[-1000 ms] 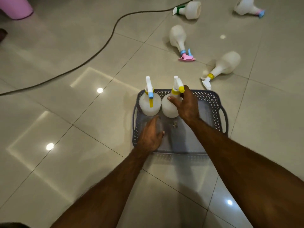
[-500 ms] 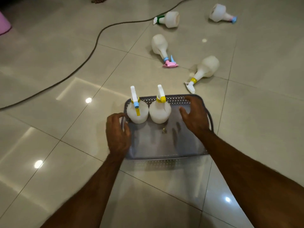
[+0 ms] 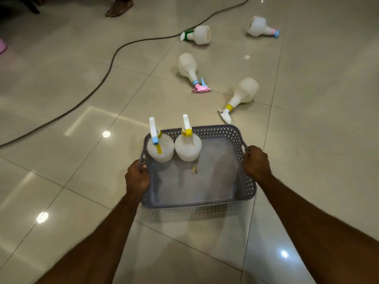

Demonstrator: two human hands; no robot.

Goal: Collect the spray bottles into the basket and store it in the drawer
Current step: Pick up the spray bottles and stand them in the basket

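A grey perforated basket [image 3: 217, 131] sits on the tiled floor in front of me. Two white spray bottles stand upright in its far left corner: one with a blue and yellow trigger [image 3: 160, 149], one with a yellow collar [image 3: 187, 147]. My left hand [image 3: 137, 178] grips the basket's left handle and my right hand [image 3: 256, 161] grips the right handle. Several more white bottles lie on their sides beyond the basket: a yellow-collared one [image 3: 243, 93], a pink-triggered one [image 3: 187, 67], a green-collared one [image 3: 200, 34] and a pink and blue one [image 3: 259, 26].
A dark cable [image 3: 106, 75] snakes across the floor at the left and far side. A person's bare foot [image 3: 119, 8] stands at the top edge. A pink object [image 3: 2, 48] shows at the far left edge.
My right hand let go of the yellow-collared bottle and both hands moved outward to the basket's handles and closed on them. The view shifted forward.
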